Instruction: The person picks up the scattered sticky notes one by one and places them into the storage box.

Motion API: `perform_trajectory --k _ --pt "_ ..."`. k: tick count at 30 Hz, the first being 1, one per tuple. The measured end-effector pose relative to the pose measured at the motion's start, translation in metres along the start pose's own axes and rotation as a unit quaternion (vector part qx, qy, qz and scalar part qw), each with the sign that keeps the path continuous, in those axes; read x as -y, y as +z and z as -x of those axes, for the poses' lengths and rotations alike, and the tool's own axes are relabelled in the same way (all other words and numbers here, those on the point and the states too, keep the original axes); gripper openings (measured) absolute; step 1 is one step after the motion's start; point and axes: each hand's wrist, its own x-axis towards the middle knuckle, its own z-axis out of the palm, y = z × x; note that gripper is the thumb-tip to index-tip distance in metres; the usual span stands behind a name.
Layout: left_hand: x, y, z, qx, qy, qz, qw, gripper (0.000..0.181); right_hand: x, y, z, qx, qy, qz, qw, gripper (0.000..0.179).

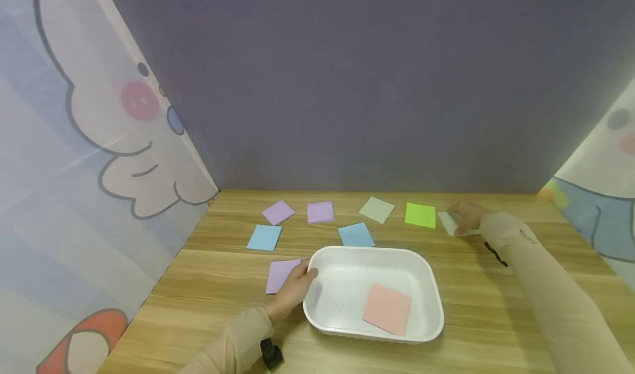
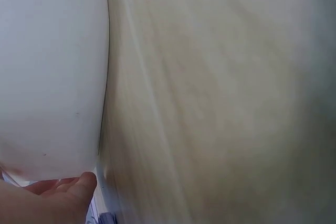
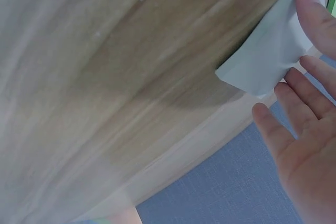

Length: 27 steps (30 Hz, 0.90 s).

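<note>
Two hands engaged: a white tub gripped by the left hand, a pale sheet pinched by the right hand.

Tub a rounded rectangle, smooth, plastic-looking; its left rim is clasped under the left thumb, the other fingers mostly hidden by the wall. A pink square is laid flat inside, right of centre. Just left of the tub, a mauve square is partly covered by the left hand. Beyond, two paper-like blue squares are seen; farther back, two more mauve squares, a grey-green square and a lime square are spread on the wood-grained table. At far right, the sheet is bent, half hidden; thumb set on its face, outer fingers spread, index contact hard to make out. Behind, a grey, woven-looking panel.
</note>
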Motion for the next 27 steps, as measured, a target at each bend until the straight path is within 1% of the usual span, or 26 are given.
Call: perform_trajectory --k 9,13,16,24,27 --pt "-0.0025 0.0025 0.003 -0.002 -0.003 0.007 1.0 0.047 0.0024 -0.0049 -0.0008 0.041 0.01 0.02 0.9989 0.079" --pt "-0.0019 0.0021 0.0026 -0.003 0.001 0.012 0.9999 0.047 0.0032 -0.006 -0.0022 0.037 0.003 0.035 0.9987 0.079" --pt "-0.0008 0.0027 0.0026 -0.002 0.003 0.013 0.9999 0.047 0.0029 -0.0048 -0.0009 0.03 0.007 0.038 0.9988 0.077" --pt "0.002 0.002 0.0009 -0.002 -0.001 0.011 0.9999 0.047 0.0033 -0.0029 0.0018 0.031 0.025 -0.003 0.9992 0.077" --pt "0.0016 0.0008 -0.0012 -0.003 -0.001 0.004 1.0 0.047 0.0004 -0.0032 0.0 0.03 0.025 -0.007 0.9992 0.078"
